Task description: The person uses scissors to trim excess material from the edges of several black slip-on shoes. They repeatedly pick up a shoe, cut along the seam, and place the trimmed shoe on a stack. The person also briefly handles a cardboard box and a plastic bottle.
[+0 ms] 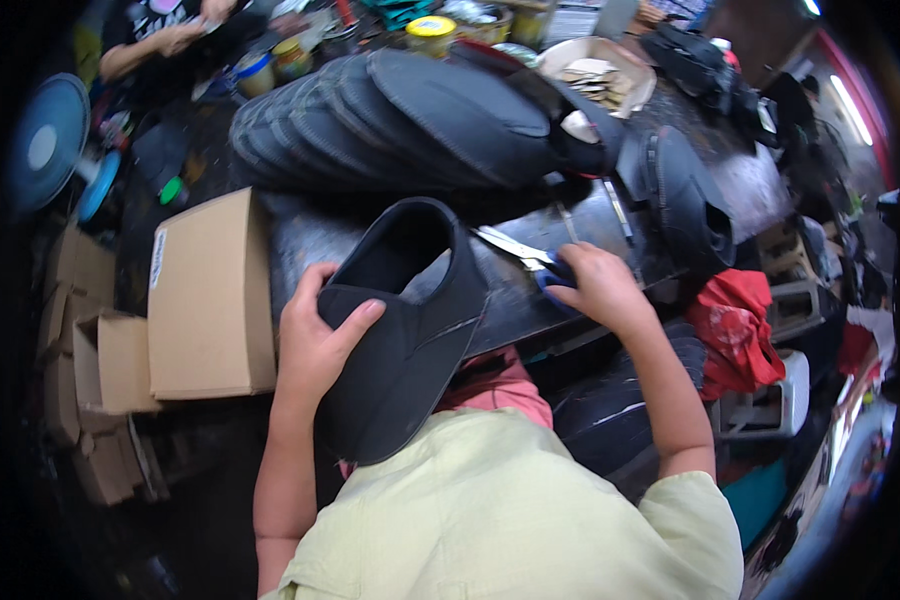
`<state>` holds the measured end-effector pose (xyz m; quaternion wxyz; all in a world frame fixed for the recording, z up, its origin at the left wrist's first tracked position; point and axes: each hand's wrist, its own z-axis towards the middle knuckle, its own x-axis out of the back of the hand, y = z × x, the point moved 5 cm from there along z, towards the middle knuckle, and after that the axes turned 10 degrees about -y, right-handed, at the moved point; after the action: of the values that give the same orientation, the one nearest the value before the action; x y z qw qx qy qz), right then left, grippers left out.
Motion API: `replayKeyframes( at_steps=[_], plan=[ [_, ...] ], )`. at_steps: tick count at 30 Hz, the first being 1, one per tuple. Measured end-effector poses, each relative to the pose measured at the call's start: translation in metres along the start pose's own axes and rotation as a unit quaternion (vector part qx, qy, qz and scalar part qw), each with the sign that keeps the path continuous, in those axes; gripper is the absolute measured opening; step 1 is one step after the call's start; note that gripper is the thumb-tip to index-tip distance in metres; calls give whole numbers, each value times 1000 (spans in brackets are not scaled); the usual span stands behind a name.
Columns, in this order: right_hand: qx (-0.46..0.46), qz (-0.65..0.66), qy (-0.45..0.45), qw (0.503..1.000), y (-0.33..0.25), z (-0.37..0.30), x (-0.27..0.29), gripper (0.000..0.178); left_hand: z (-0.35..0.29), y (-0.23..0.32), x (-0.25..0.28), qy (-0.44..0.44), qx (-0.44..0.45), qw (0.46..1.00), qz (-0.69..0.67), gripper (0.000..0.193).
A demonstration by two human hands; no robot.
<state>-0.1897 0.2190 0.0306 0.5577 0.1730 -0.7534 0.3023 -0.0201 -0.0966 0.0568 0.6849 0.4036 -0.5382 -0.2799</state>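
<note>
My left hand (322, 335) grips a black shoe upper (390, 370) by its collar edge, with the thumb on top of the material. The upper's open collar faces up and away, and its broad rounded end hangs low, against my clothes. To the right, my right hand (600, 285) is closed round the blue handles of a pair of scissors (515, 247). Their silver blades point left, low over the dark table (315, 235), close to the collar but apart from it. Part of the handles is hidden under my fingers.
A row of nested black uppers (400, 120) lies across the table beyond my hands; more uppers (685, 190) stand at right. A cardboard box (210, 300) is at left, near a fan (48, 145). Jars (432, 35) and a co-worker's hand (178, 38) appear at the back.
</note>
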Motion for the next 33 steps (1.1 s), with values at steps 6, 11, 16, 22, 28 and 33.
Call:
replayKeyframes(
  at_steps=[6, 11, 16, 22, 28, 33],
  plan=[
    [248, 93, 125, 956, -79, -27, 54, 75, 12, 7, -18, -132, 42, 990, -31, 50],
    [292, -24, -4, 956, -103, -49, 62, 27, 30, 31, -56, -264, -52, 961, -64, 50],
    [262, 11, -8, 965, -76, -86, 80, 23, 42, 50, -78, -297, -102, 932, -183, 67],
    [-18, 117, 373, 920, -1, -194, 155, 27, 54, 1, -43, -77, -124, 964, -223, 76],
    [-212, -113, 514, 823, 78, -178, 112, 19, 27, -71, -39, 2, -35, 999, 36, 50],
    [-198, -35, 486, 851, 144, -109, 61, 22, 17, -77, -46, 4, -77, 983, 166, 51]
  ],
)
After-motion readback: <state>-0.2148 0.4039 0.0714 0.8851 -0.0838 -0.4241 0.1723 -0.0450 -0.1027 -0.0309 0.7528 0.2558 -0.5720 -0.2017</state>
